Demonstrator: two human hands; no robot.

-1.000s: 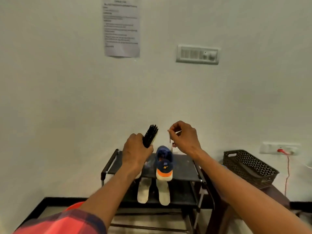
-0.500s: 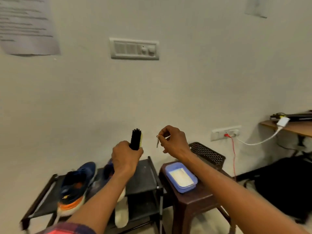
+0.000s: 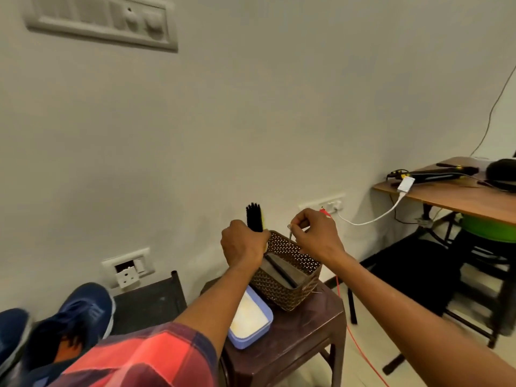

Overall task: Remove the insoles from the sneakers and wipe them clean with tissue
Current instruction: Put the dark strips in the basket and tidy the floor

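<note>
Since half a second ago the left hand (image 3: pixel 243 244) and right hand (image 3: pixel 318 238) have swung right, past the black shoe rack (image 3: pixel 150 297), where navy blue sneakers (image 3: pixel 83 308) sit at lower left. The left hand grips a black-bristled brush (image 3: pixel 254 217) upright. The right hand pinches a thin metal pin (image 3: pixel 290 235) above the brown perforated plastic basket (image 3: pixel 287 291) on the dark brown bench (image 3: pixel 307 339).

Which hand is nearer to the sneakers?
Left. The left hand, holding a brush, is up and right of the sneakers; the right hand, pinching a thin pin, is farther right, above the basket.
</note>
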